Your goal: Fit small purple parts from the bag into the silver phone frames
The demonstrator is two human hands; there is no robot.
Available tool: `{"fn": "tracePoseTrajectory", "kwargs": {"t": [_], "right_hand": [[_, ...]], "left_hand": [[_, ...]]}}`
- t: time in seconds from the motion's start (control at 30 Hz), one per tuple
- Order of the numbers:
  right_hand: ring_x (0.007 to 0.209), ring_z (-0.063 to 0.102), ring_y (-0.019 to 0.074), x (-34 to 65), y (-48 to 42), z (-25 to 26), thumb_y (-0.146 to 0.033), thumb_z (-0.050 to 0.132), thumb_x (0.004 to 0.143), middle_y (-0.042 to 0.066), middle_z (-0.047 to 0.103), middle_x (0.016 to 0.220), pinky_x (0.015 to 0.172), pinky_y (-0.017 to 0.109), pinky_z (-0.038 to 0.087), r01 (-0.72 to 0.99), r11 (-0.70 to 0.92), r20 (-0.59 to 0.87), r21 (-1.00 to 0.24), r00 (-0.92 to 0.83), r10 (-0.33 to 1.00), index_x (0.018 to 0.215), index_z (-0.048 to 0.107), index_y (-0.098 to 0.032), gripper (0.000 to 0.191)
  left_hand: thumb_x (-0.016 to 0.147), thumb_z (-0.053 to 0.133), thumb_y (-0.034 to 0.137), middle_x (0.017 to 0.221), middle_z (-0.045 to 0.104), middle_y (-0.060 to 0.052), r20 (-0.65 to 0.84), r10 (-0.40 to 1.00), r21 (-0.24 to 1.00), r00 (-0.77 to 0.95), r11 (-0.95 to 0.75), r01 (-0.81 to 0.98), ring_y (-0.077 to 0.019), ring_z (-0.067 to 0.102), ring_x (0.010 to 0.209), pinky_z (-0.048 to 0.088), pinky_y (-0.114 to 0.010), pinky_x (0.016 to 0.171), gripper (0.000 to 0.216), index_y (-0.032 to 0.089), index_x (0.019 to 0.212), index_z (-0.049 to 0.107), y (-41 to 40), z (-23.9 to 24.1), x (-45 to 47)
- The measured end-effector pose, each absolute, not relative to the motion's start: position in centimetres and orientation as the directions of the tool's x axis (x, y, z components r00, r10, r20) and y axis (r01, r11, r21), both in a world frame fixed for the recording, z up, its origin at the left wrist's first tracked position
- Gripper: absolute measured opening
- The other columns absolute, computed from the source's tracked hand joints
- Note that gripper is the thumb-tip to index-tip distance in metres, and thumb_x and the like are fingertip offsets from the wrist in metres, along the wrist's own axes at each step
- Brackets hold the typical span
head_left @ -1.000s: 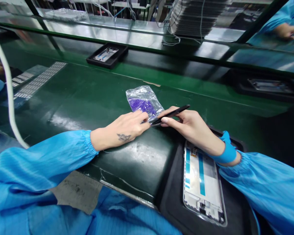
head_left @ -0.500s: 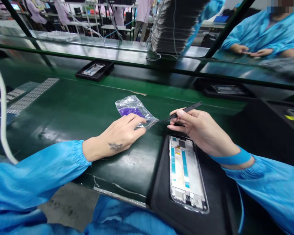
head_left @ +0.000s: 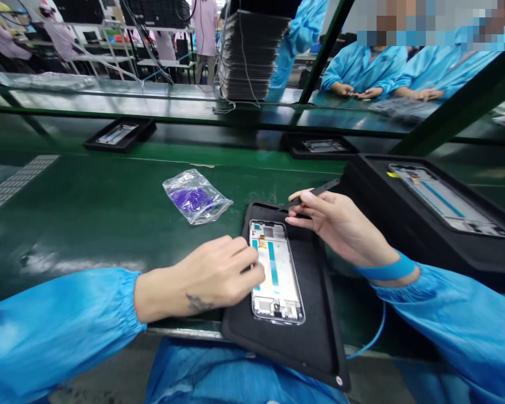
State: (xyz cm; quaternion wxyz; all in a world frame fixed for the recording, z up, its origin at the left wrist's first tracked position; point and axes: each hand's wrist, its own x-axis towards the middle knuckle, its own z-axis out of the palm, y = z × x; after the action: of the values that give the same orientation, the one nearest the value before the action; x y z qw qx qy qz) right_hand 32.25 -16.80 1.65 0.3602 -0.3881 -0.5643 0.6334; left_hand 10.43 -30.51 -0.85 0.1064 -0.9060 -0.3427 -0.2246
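My right hand (head_left: pixel 332 224) pinches black tweezers (head_left: pixel 320 191), whose tip points left over the far end of a black tray (head_left: pixel 273 342). A tiny dark purplish speck shows at the tip. In the tray lies a silver phone frame (head_left: pixel 284 286) with blue strips and a small gold flex part. My left hand (head_left: pixel 214 275) is curled over the frame's left edge, its fingertips partly hidden; whether it grips anything is unclear. Beyond it, a clear plastic bag (head_left: pixel 197 196) with small purple pieces lies on the green bench (head_left: pixel 109 224).
Another black tray with a phone frame (head_left: pixel 450 199) stands at the right. Two more trays (head_left: pixel 122 134) (head_left: pixel 320 146) sit along the far strip. A sheet of small pale parts (head_left: pixel 19 185) lies at left. A blue wrist-strap cord (head_left: pixel 370 339) hangs at right. Co-workers sit opposite.
My left hand has left the plastic bag and moved to the phone frame's left edge. The tweezers' tip is now above the tray rather than beside the bag. The view has turned right.
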Motion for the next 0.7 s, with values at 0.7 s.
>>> {"fn": "tracePoseTrajectory", "kwargs": {"t": [0.7], "right_hand": [[0.082, 0.076, 0.0214, 33.1, -19.3, -0.9, -0.043, 0.078, 0.083, 0.001, 0.076, 0.091, 0.084, 0.042, 0.065, -0.055, 0.276, 0.279, -0.96, -0.298, 0.913, 0.094, 0.076, -0.027, 0.019]], "left_hand": [[0.078, 0.081, 0.032, 0.086, 0.076, -0.006, 0.021, 0.999, 0.961, -0.043, -0.032, -0.274, -0.0153, 0.074, 0.081, 0.058, -0.028, 0.08, 0.027, 0.013, 0.084, 0.064, -24.0, -0.8, 13.4]]}}
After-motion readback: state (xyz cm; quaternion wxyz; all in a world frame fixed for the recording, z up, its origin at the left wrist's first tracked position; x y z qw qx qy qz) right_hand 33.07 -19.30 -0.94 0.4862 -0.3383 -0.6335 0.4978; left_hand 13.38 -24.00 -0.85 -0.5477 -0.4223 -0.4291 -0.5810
